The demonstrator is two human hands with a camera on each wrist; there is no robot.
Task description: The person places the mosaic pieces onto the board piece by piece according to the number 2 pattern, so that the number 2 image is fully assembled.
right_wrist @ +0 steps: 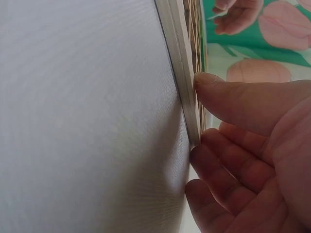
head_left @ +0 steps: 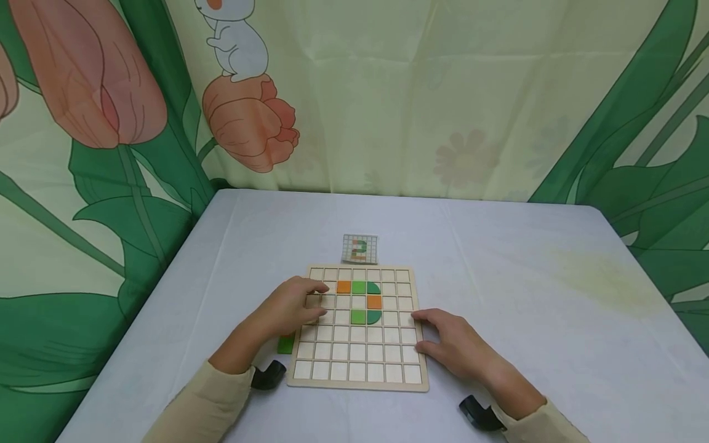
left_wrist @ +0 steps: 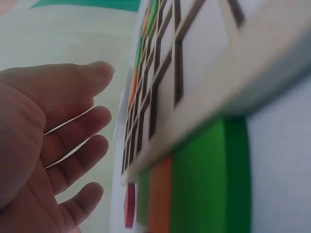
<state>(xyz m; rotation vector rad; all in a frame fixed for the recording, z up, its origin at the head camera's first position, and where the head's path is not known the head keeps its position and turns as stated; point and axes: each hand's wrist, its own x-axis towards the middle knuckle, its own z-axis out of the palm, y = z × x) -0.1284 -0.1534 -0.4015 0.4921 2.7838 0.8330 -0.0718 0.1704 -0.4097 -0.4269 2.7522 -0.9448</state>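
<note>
One green block (head_left: 285, 345) lies, in the head view, at six o'clock from the left hand (head_left: 285, 307), by the grid board (head_left: 357, 386). Left wrist: that nearer hand is empty, fingers apart. Right wrist: the right hand (right_wrist: 274, 182), loosely spread, touches the board's edge.

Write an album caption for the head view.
Left fingers over a grid board holding orange and green tiles, right fingers at its edge, a small pattern card beyond.

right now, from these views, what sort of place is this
Probably an indoor tabletop play corner: a white-covered table, a grid board with coloured tiles, and a tulip-print curtain behind.
</note>
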